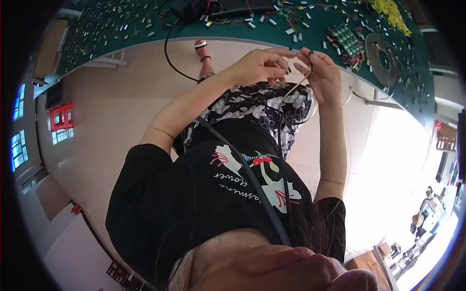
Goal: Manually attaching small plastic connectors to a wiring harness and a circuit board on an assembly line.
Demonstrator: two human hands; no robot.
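Over my lap, just off the table's near edge, my two hands meet with bent fingers. Between the fingertips of my right hand (pixel 324 77) runs a thin yellow strip (pixel 297 86), slanting down toward my patterned clothing. My left hand (pixel 262 66) comes in from the left, its fingers curled and its fingertips close to those of the right. Something small and pale shows between the hands, too small to name. Closest to them on the green table (pixel 170 41) are small silver cylinders (pixel 297 37) with thin wires.
Right of the hands lie a block of green circuit boards (pixel 347 40) with red wires and a flat round reel (pixel 381 60). A yellow heap (pixel 391 14) sits at the far right. A black cable (pixel 166 48) hangs over the table edge. A red stool (pixel 61 116) stands at left.
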